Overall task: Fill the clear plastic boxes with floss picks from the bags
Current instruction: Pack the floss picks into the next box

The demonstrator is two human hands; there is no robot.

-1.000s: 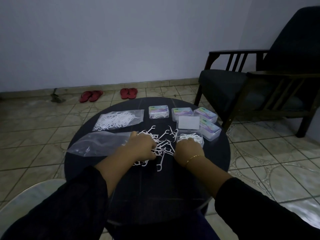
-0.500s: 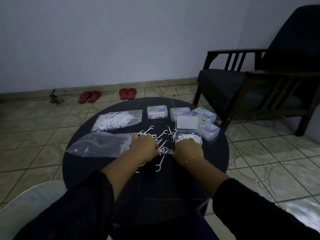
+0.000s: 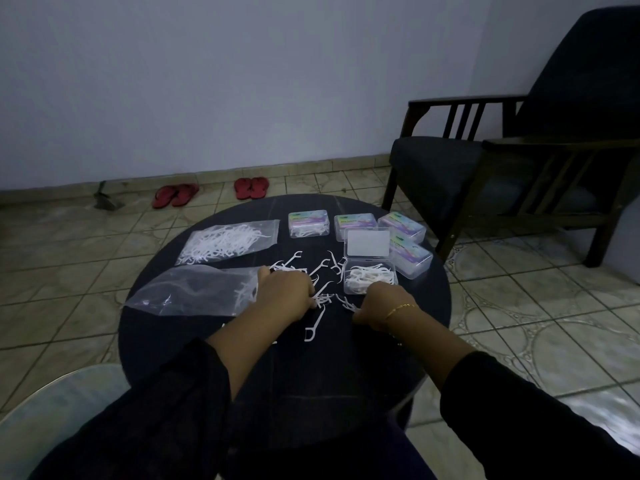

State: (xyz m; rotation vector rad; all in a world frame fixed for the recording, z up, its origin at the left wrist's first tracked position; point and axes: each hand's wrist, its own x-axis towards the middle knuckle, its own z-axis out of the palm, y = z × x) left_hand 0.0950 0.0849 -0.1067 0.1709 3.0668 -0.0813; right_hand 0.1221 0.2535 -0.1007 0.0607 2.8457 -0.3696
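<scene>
On the closed boxes, I can't read the labels. Both my left hand and right hand curl over loose floss picks, their fingers hidden, so grip unclear.

Round dark tabletop bearing: 1 full bag of floss picks, 1 nearly empty bag, loose floss picks, 1 open clear box part-filled, 4 closed boxes behind.
</scene>
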